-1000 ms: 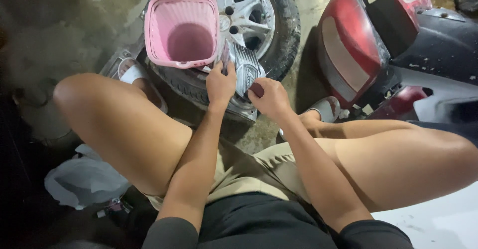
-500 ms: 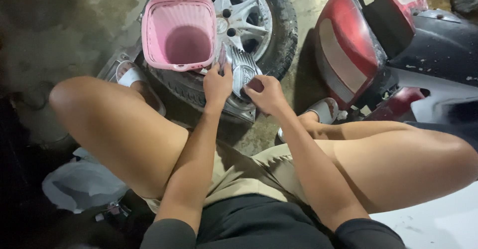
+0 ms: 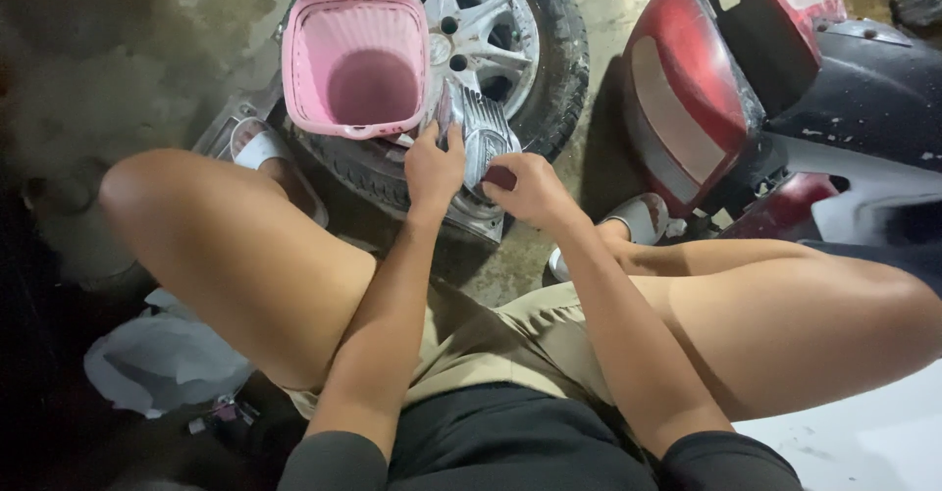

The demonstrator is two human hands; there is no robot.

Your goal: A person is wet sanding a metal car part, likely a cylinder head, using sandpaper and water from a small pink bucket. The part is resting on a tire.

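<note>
A finned silver metal engine part (image 3: 483, 128) rests on a car tyre (image 3: 559, 69) lying flat on the ground. My left hand (image 3: 432, 167) grips the part's left edge. My right hand (image 3: 525, 189) presses on its lower right side, fingers curled against it; anything held in those fingers is hidden. A pink plastic basket (image 3: 358, 59), nothing visible inside it, sits on the tyre just left of the part. I squat with both knees spread to either side.
The tyre has a silver alloy rim (image 3: 481, 20). A red and black scooter body (image 3: 746, 89) stands close on the right. A crumpled plastic bag (image 3: 162, 359) lies at lower left. My sandalled feet (image 3: 260, 143) rest beside the tyre on wet concrete.
Both hands stay on the metal part with only slight finger shifts. The camera view has shifted a little.
</note>
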